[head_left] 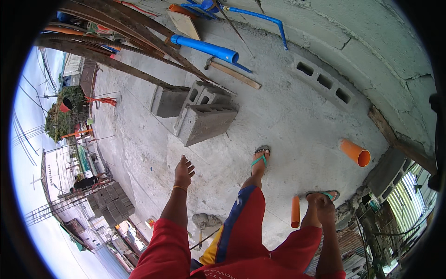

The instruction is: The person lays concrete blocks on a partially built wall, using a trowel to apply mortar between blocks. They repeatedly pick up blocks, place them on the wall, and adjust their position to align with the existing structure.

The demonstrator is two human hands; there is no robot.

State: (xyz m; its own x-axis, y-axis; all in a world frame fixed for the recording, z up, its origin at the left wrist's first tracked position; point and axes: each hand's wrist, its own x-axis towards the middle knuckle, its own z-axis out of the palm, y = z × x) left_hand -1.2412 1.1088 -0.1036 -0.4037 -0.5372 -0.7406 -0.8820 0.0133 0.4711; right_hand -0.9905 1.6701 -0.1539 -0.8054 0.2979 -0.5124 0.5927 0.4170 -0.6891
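Concrete slab seen from above, with our two bare arms entering from the near edge. Our left hand is extended forward over the slab, palm down, fingers loosely spread and slightly curled; its grip is open and holds nothing. A thin orange band circles the left wrist. The things nearest this hand are the hollow concrete blocks, lying just beyond it toward the far side. Our right hand hangs at the near right beside the knee, knuckles toward us and fingers folded under; we cannot tell whether its grip encloses anything. Just left of it a short orange pipe piece lies on the slab. A wider orange pipe section lies farther right, well apart from the hand. Our feet wear green-strapped sandals. At the far side we see a blue pipe, a hammer beside it, and a row of blocks set into the wall.
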